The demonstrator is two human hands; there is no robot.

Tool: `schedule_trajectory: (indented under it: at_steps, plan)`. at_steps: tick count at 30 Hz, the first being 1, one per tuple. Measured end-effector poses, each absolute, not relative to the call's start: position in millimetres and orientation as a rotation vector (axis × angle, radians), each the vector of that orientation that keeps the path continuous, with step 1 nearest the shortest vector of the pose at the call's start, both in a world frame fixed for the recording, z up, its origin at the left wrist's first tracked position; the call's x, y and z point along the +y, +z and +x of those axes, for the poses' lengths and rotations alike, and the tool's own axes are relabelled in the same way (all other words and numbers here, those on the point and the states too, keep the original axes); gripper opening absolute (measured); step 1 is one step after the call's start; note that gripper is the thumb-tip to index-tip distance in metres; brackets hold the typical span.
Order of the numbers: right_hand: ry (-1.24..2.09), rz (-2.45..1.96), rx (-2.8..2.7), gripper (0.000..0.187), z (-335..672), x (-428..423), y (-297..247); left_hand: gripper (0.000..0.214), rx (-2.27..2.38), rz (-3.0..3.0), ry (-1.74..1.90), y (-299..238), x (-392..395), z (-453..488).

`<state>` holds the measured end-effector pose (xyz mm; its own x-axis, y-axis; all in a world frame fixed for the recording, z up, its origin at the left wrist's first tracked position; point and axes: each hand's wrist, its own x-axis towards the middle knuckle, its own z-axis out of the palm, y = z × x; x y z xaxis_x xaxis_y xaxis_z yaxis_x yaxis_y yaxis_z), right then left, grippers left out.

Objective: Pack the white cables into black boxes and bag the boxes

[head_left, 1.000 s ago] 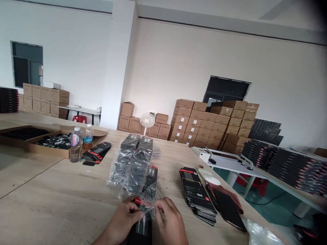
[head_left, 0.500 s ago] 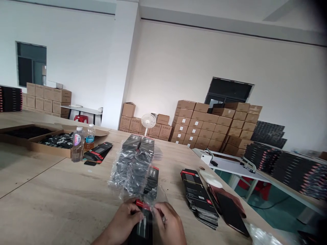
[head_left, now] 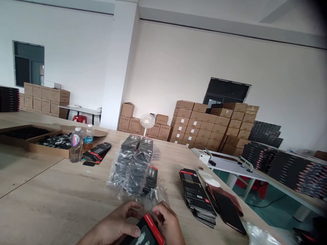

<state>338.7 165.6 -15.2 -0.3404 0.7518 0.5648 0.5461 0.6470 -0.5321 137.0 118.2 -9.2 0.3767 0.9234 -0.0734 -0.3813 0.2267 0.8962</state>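
Note:
My left hand (head_left: 114, 220) grips a black cardboard box (head_left: 143, 234) with a red band and a picture of white cable plugs, its thumb lying on the front. The box is tilted, and its lower part runs out of the frame. My right hand (head_left: 168, 221) is closed beside the box's red end, with its fingertips pinching a clear plastic bag (head_left: 160, 194). How far the bag covers the box, I cannot tell. Just beyond the hands, similar boxes wrapped in clear plastic (head_left: 131, 163) stand in a stack, with one box (head_left: 151, 180) at its right side.
To the right lie flat black cartons (head_left: 196, 194) in a banded pile, a phone (head_left: 228, 211) and a white oval object (head_left: 209, 178). On the left are two bottles (head_left: 76, 146), more flat cartons (head_left: 97, 153) and an open cardboard tray (head_left: 48, 149).
The box has come nearer to me and tilted, with its red end now towards the right. My left hand has shifted left and turned with it; my right hand stays close by.

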Motion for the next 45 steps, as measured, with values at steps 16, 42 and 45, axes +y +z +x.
schedule_trajectory:
  at_steps: [16,42,45]
  plan:
    - [0.328,-0.925,-2.189,0.025,346,160,-2,0.067,0.928,1.187,1.031,-22,132,140]
    - [1.393,-1.28,-1.404,0.026,347,166,-16,0.045,1.059,1.412,1.196,-12,129,145]
    - [1.316,-1.254,-1.387,0.029,346,164,-12,0.046,1.052,1.447,1.113,-8,126,144]
